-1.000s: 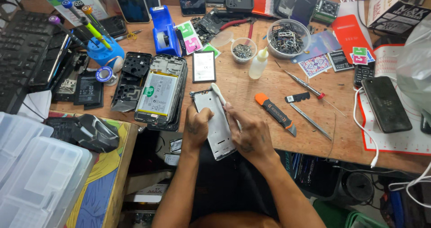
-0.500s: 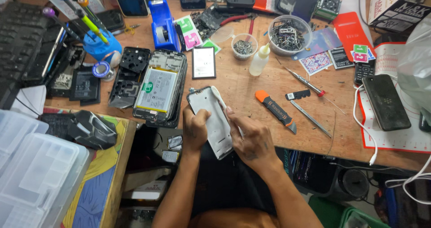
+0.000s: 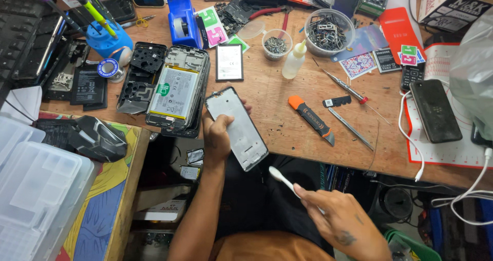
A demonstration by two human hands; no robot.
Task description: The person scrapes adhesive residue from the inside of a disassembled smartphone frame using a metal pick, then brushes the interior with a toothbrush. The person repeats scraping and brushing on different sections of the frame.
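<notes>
Head view: phone frame [image 3: 237, 129], thin, light, probably fragile, sits gripped by its long edges in my left hand [image 3: 216, 137] at the bench [image 3: 277, 112] edge. My right hand [image 3: 336, 217] pinches a white toothbrush [image 3: 287, 183] below; orange pry tool [image 3: 311, 119] lies nearby.

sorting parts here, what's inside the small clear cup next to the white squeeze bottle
The small clear cup holds a heap of tiny dark metal bits, likely screws, filling the bottom. Whatever lies beneath the heap is covered. The white squeeze bottle stands just right of it.
</notes>
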